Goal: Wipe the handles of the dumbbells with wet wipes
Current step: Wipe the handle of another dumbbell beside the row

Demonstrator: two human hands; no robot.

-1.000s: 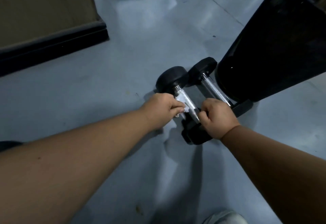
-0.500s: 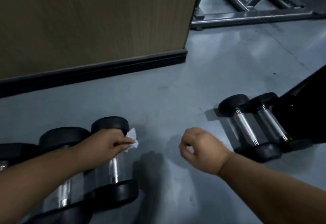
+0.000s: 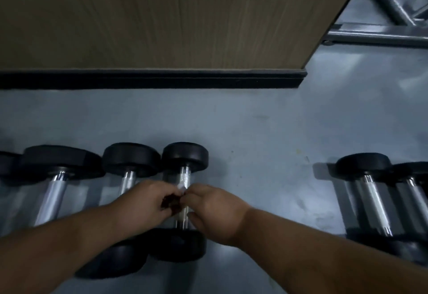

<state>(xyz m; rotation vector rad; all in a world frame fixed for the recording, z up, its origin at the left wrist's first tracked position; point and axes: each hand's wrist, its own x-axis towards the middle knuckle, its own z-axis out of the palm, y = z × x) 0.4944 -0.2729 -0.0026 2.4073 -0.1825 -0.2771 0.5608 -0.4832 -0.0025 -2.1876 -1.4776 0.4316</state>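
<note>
Our left hand (image 3: pixel 148 201) and right hand (image 3: pixel 213 210) pinch the wipe (image 3: pixel 181 188) over the dumbbell (image 3: pixel 183 201) handle, which runs straight away from us.

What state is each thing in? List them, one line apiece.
left hand: curled over the chrome handle, holding the wet wipe.
right hand: fingers curled at the same handle, meeting the left hand.
wet wipe: bunched, only a white corner showing.
dumbbell being wiped: lying on the floor.
neighbouring dumbbells: lying alongside, untouched.
right pair of dumbbells: lying apart, untouched.
</note>
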